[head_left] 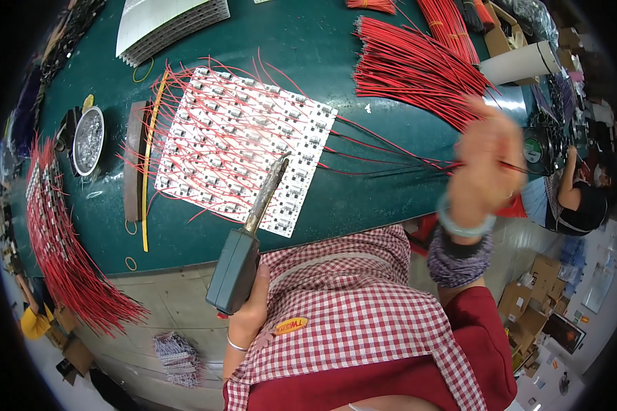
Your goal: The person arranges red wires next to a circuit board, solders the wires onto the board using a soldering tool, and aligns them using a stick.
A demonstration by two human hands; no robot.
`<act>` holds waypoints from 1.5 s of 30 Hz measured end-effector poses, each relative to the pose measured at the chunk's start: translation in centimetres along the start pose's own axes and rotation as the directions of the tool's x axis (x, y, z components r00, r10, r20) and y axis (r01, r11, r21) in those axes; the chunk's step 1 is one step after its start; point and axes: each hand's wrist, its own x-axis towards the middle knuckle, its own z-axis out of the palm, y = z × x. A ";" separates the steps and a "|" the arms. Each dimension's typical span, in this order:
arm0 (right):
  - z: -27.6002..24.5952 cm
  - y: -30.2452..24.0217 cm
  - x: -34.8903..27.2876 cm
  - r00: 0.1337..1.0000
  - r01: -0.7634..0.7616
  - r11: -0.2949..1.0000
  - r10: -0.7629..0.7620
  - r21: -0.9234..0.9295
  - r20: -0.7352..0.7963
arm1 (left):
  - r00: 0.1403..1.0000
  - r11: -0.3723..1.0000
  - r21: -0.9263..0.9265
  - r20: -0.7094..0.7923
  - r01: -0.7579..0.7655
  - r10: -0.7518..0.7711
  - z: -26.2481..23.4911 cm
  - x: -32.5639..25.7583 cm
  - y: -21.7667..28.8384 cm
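The green tabletop (349, 202) bears a white circuit-board panel (243, 152) by its near edge, apparently for easy reach, the left hand (255, 301) gripping a soldering iron (238, 253), tip over the panel, while wires (397, 146) extend to the right hand (488, 161), too blurred to tell its closure.

I count two hands (252, 305) (485, 164), one soldering iron (230, 272), one board panel (251, 137), one bowl (76, 147), one yellow strip (145, 205), one white roll (519, 64); red wires (411, 68) too many to count remotely.

Tool handle (233, 270) is matt plastic — barrel (267, 194) rough metal.
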 end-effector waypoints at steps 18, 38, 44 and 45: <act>6.5 5.0 1.4 0.314 0.947 -0.174 0.324 -0.270 0.893 | 0.997 0.995 -0.078 -0.049 -0.066 0.062 -0.2 -0.9 -1.2; 7.8 1.1 2.4 0.045 0.998 0.001 0.655 -0.060 0.754 | 0.996 0.979 -0.194 -0.079 -0.055 0.041 -0.3 -0.7 -1.2; 8.6 2.3 2.4 -0.031 1.000 0.024 0.710 0.021 0.704 | 0.998 0.975 -0.218 -0.055 -0.040 0.029 -0.1 -0.7 -0.9; 8.7 2.2 2.8 -0.081 0.995 0.100 0.760 0.007 0.645 | 0.998 0.975 -0.220 -0.057 -0.043 0.031 -0.1 -0.7 -1.0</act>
